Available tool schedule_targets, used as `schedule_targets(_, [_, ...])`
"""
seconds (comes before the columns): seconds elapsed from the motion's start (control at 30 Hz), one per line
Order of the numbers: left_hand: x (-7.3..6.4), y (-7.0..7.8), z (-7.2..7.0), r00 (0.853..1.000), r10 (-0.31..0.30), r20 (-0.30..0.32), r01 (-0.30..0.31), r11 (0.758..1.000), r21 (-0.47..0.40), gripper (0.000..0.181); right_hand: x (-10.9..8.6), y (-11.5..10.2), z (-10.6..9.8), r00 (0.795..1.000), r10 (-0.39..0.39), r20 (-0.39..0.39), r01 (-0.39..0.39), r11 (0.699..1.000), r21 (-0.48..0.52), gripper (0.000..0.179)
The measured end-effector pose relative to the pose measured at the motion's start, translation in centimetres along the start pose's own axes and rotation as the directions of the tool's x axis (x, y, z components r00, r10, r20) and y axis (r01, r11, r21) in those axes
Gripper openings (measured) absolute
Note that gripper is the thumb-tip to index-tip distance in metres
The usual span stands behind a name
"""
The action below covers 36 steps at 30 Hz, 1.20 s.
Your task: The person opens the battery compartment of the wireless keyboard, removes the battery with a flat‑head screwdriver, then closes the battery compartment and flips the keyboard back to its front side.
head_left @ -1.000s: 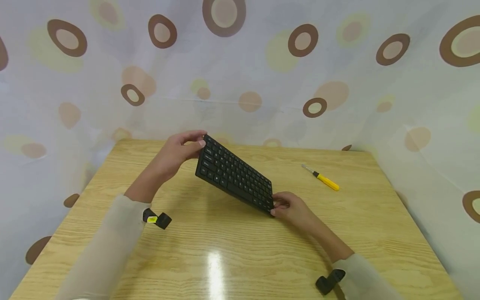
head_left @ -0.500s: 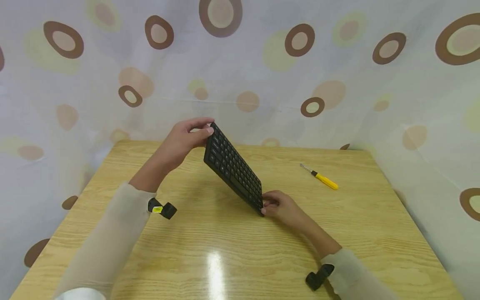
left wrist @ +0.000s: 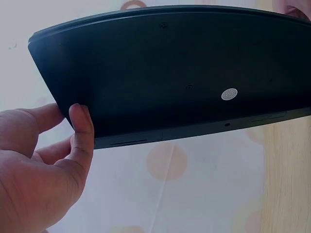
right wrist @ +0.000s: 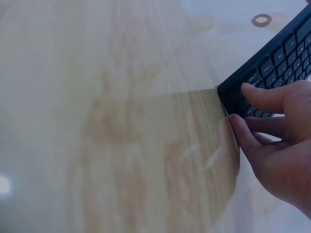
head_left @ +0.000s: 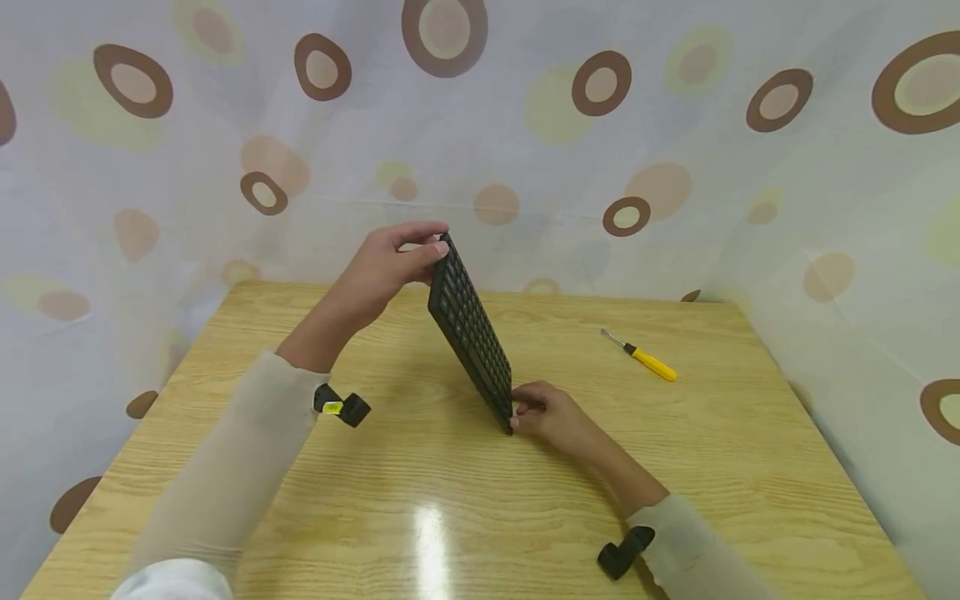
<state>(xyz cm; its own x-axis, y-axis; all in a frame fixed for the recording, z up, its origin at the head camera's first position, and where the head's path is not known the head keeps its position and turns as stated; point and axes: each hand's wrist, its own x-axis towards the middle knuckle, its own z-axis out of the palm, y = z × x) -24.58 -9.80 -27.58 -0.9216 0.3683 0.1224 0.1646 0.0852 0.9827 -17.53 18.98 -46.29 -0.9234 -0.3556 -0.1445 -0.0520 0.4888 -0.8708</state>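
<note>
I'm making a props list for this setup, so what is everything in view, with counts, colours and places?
keyboard: one, black, tilted, near centre
oval label: one, whitish, on keyboard's underside
table: one, light wood, below keyboard
screwdriver: one, yellow handle, table's far right
backdrop: at least one, pale with brown-ringed shapes, around table
wrist devices: two, black, one per arm
sticker: one, yellow, on left device
white patch: one, white, head view's bottom left, unidentifiable
sleeves: two, beige, on forearms
left grip: one, bare, pinching keyboard's raised end
right grip: one, bare, pinching its lower end
</note>
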Motion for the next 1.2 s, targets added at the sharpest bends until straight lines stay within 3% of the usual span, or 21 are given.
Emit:
schedule_targets(0.17, [0.4, 0.0, 0.6, 1.0, 0.012, 0.003, -0.012, 1.0, 0.015, 0.047, -0.5, -1.1, -0.5, 0.998, -0.025, -0.056, 0.029, 0.998, 0.06, 0.044])
schedule_targets(0.3, [0.8, 0.3, 1.2, 1.0, 0.024, -0.012, -0.024, 0.999, 0.023, 0.046, -0.7, -4.4, -1.6, 0.989, -0.096, -0.116, 0.114, 0.981, 0.158, 0.042])
schedule_targets(0.5, [1.5, 0.8, 2.5, 0.999, 0.048, -0.01, -0.048, 0.998, 0.03, 0.044, -1.2, -11.1, -3.5, 0.951, -0.229, -0.208, 0.271, 0.941, 0.204, 0.041])
schedule_targets(0.67, [2.2, 1.2, 3.9, 0.997, 0.083, 0.006, -0.083, 0.996, 0.032, 0.042, -1.6, -14.8, -4.2, 0.911, -0.319, -0.26, 0.382, 0.891, 0.246, 0.041])
schedule_targets(0.83, [2.5, 1.4, 4.8, 0.995, 0.102, 0.016, -0.102, 0.994, 0.041, 0.04, -1.8, -16.2, -4.5, 0.873, -0.375, -0.312, 0.459, 0.848, 0.266, 0.038])
schedule_targets(1.2, [2.8, 1.6, 5.7, 0.994, 0.109, 0.03, -0.112, 0.988, 0.103, 0.042, -1.6, -17.3, -4.8, 0.866, -0.379, -0.327, 0.458, 0.863, 0.214, 0.036])
